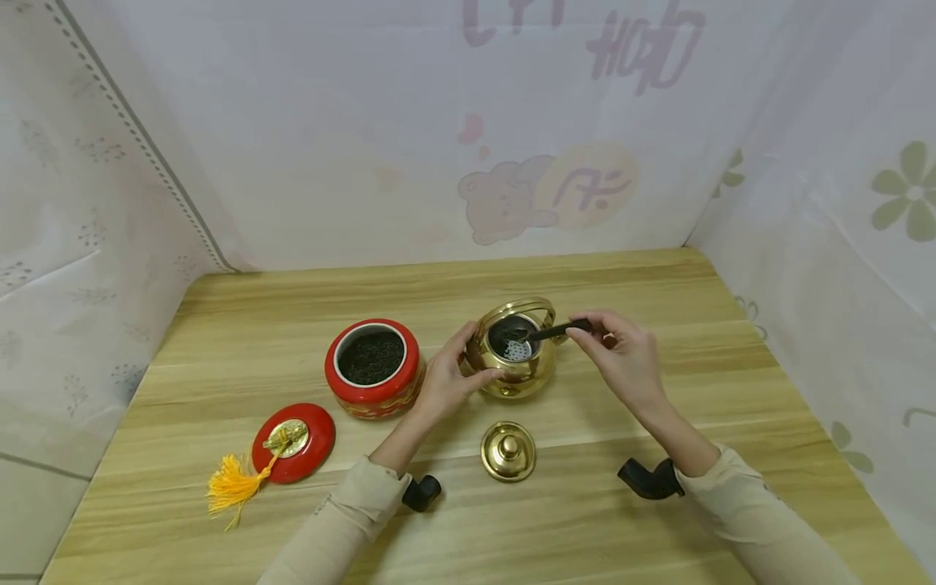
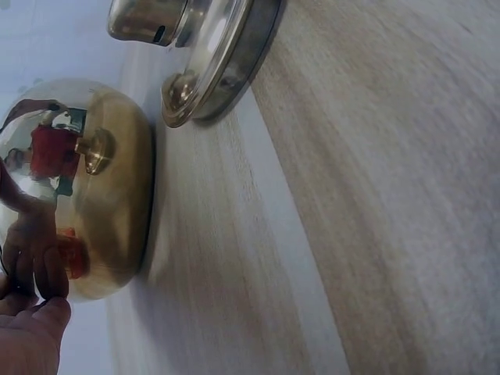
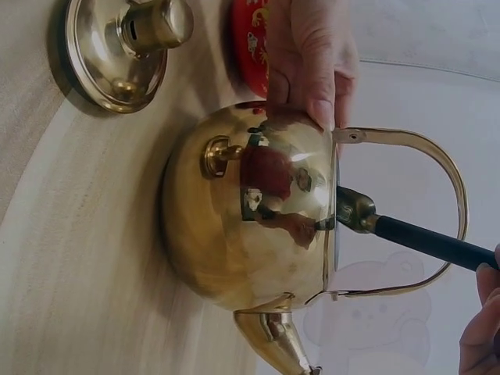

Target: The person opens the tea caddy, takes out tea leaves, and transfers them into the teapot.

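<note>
A shiny golden teapot [image 1: 512, 385] with a raised arched handle [image 3: 461, 191] stands uncovered on the table. My left hand [image 1: 448, 380] holds its left side, thumb at the front near the rim. Between the thumb and fingers of my right hand [image 1: 623, 357] is the black handle of a tea scoop [image 3: 430, 241]. The scoop's metal head dips into the teapot's mouth, over a perforated strainer [image 1: 518, 351]. Dark tea leaves [image 1: 506, 331] show inside the mouth. Left of the teapot, a red jar [image 1: 374, 395] contains dark loose tea [image 1: 371, 357].
The teapot's golden lid [image 1: 508, 452] lies in front of it. A red jar lid [image 1: 310, 455] with a yellow tassel [image 1: 234, 486] is at the left. Black wrist-camera mounts [image 1: 651, 479] sit by both sleeves. Patterned cloth walls [image 1: 366, 162] border the table.
</note>
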`<state>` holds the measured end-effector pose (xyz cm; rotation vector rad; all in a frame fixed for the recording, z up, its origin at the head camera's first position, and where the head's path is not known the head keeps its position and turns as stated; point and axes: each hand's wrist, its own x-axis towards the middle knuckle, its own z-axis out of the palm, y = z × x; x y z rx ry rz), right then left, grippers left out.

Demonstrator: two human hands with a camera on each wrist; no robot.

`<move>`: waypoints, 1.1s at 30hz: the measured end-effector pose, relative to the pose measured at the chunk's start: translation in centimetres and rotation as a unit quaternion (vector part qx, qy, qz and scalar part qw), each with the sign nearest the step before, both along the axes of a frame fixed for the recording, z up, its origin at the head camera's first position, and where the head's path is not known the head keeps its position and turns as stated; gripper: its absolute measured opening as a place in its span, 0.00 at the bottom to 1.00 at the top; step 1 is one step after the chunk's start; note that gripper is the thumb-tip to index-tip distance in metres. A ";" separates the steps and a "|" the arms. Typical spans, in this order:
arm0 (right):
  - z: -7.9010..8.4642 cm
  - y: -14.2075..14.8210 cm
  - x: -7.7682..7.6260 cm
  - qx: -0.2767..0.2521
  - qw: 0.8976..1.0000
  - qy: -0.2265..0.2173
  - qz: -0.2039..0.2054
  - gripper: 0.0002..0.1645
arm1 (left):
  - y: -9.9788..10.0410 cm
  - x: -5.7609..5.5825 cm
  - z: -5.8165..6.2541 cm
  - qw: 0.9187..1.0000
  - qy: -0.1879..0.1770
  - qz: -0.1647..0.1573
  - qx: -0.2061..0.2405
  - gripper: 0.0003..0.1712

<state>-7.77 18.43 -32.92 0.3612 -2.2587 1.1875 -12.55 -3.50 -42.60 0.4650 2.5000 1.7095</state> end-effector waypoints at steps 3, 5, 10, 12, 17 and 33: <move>-0.8 0.6 -0.4 0.002 1.000 0.003 -0.002 0.09 | 0.1 0.1 0.2 1.000 0.005 -0.002 -0.002 0.48; -1.5 1.0 -0.7 -0.001 1.000 0.003 -0.003 0.09 | 0.2 0.1 0.2 1.000 0.008 -0.003 -0.005 0.48; -2.2 1.9 -0.7 -0.008 1.000 0.006 0.002 0.09 | 0.2 0.1 0.2 1.000 0.015 -0.004 -0.008 0.48; -2.3 2.1 -0.5 -0.014 1.000 0.005 0.008 0.09 | 0.2 0.2 0.2 1.000 0.017 -0.005 -0.009 0.48; -2.3 2.6 0.2 -0.032 0.999 -0.001 0.012 0.11 | 0.2 0.2 0.2 1.000 0.010 0.000 -0.017 0.48; -3.1 6.6 3.7 -0.240 0.970 0.035 0.003 0.10 | -0.2 0.0 0.1 1.000 -0.001 -0.001 -0.007 0.48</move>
